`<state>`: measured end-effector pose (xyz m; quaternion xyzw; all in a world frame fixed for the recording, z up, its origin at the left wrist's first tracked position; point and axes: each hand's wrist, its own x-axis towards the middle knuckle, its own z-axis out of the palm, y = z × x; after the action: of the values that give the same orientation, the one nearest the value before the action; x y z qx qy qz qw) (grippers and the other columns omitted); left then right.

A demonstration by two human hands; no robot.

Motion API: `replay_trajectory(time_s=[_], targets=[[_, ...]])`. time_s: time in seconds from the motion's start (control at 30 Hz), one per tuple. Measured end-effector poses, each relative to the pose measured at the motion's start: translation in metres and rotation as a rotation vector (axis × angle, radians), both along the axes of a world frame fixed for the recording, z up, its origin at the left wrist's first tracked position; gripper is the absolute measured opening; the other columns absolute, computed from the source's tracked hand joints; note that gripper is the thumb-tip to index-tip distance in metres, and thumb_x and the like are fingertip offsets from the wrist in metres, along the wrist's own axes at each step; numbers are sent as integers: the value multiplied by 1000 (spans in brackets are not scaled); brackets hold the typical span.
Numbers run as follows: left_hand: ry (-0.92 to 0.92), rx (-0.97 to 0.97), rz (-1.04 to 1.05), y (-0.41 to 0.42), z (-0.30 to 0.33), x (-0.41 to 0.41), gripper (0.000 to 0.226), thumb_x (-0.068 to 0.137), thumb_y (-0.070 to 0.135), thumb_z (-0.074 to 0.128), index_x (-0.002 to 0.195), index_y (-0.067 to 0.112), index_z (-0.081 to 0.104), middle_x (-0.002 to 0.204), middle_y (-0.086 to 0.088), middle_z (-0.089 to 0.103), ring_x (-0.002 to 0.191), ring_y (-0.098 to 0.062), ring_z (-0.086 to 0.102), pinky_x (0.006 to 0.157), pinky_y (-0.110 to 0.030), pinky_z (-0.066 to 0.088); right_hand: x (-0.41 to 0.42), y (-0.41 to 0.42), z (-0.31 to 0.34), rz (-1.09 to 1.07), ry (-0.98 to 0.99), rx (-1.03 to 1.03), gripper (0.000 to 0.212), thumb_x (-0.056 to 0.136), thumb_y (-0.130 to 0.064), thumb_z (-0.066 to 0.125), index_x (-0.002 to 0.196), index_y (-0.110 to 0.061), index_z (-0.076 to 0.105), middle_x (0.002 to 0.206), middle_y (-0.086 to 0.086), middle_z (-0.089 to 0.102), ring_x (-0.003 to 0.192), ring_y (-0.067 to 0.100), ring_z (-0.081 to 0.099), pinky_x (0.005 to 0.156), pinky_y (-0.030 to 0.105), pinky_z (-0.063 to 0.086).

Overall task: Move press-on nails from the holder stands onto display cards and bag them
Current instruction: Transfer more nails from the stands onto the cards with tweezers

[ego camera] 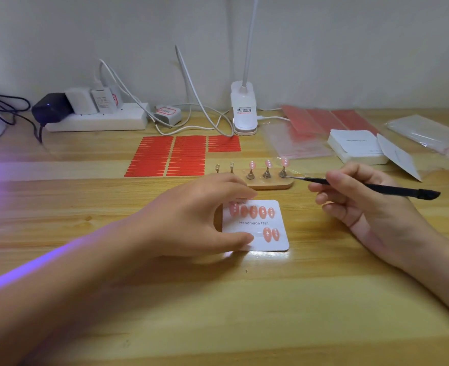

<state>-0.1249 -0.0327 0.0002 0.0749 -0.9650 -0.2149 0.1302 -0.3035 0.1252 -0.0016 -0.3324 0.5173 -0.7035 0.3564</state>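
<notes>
Your left hand [202, 215] pinned the display card [255, 225] flat; right hand [360, 199] pinched the brush [371, 186], tip at the rightmost stand [282, 172]. Should've pried gently.

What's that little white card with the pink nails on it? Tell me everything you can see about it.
The display card is white with rounded corners and looks like thin card, printed "Handmade Nail" across its middle. It lies flat on the wooden table, just in front of the wooden holder stand. Five glossy pink nails sit in its top row and two at the right of its bottom row. The left hand covers its left edge, fingertips touching it top and bottom. Glare brightens its near edge.
</notes>
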Motion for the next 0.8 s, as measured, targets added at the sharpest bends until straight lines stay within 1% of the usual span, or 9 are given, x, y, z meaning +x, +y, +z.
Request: replay_trajectory(time_s=[0.1,0.13,0.2,0.27,0.33,0.47,0.57,0.7,0.8], targets=[[218,15,7,-6,8,-7,33,77,39,65,101,17,65,93,14,60,87,0,55,78,-16,43,2,-1,0,-45,-9,-1,47,23,-48,91,54,-24,66,70,8,72,56,9,67,48,14,50],[289,12,45,-9,9,-10,28,77,36,66,97,16,65,88,13,58,82,-2,54,75,-17,43,2,-1,0,-60,-7,0,47,22,-48,91,54,-24,66,71,8,72,57,10,67,48,14,50],[344,37,160,-15,9,-21,29,77,32,71,100,16,62,90,10,57,84,-6,52,77,-25,45,3,-2,0,-89,5,-1,48,21,-49,91,54,-24,66,70,6,71,59,10,68,48,14,51],[283,75,259,-22,4,-34,42,74,32,74,110,18,58,98,7,56,91,-9,52,83,-30,44,3,-2,-1,-116,31,-5,47,22,-49,90,53,-24,66,67,0,70,63,10,70,49,14,51],[226,137,300,-25,-4,-45,47,73,31,75,115,20,56,97,9,57,93,-9,54,83,-26,44,2,-2,-3,-133,56,2,47,23,-51,90,54,-25,67,67,-2,70,66,10,70,50,14,51],[280,294,301,-27,-12,-55,44,73,18,77,113,19,58,82,18,61,86,-6,56,77,-12,41,3,0,-4,-135,151,21,42,35,-49,87,68,-26,74,75,0,73,72,13,72,55,14,52],[297,317,284,-28,-12,-56,44,74,15,77,114,19,58,77,22,62,87,-6,59,79,-15,43,8,-1,-4,-177,221,27,22,50,-38,76,69,-27,75,71,-1,73,73,11,71,58,13,52],[290,374,227,-29,-12,-58,45,76,9,75,117,17,58,79,16,65,86,3,59,82,-15,44,12,-4,0,-241,373,25,21,55,-37,74,70,-22,74,75,-2,74,73,7,68,67,15,53],[298,401,222,-30,-13,-58,44,76,8,74,116,18,59,78,15,66,83,8,58,81,-13,45,12,-11,5,-253,448,-38,18,60,-25,73,76,-17,70,77,-9,73,71,1,67,64,10,49]])
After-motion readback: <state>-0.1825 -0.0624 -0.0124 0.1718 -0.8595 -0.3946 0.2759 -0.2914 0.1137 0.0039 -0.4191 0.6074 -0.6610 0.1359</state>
